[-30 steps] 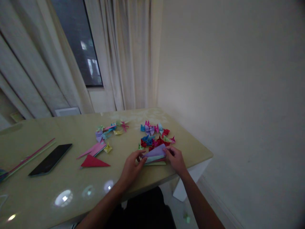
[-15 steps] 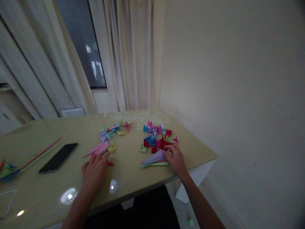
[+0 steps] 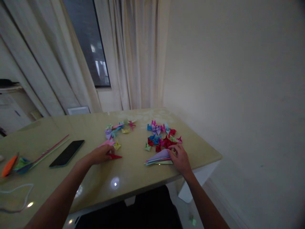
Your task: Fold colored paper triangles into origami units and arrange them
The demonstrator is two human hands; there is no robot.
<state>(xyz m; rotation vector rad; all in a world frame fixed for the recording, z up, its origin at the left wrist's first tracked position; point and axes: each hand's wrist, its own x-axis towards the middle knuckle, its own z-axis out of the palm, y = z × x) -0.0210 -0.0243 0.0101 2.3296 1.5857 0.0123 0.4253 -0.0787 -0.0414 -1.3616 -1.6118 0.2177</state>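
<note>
My left hand (image 3: 102, 154) is low over the table, its fingers bent and closed at the red folded paper (image 3: 116, 156), whose pointed end sticks out to the right. Just beyond the fingers lies pink folded paper (image 3: 107, 142), partly covered by the hand. My right hand (image 3: 180, 159) pinches the right end of a fanned stack of folded paper (image 3: 159, 156) with a purple piece on top. Right behind that stack sits a cluster of origami pieces (image 3: 164, 140) in red, blue, pink and green. A yellow origami piece (image 3: 117, 145) lies near my left hand.
More origami pieces (image 3: 114, 130) form a curved group at the back left. A black phone (image 3: 67, 154), long thin sticks (image 3: 47, 153), an orange object (image 3: 9, 166) and a white cable (image 3: 30, 190) lie on the left. A wall (image 3: 226, 79) borders the table's right side.
My left hand has moved forward and its fingers have gone from spread over the red paper to closed at it. My right hand stays at the stack. The view has turned slightly left.
</note>
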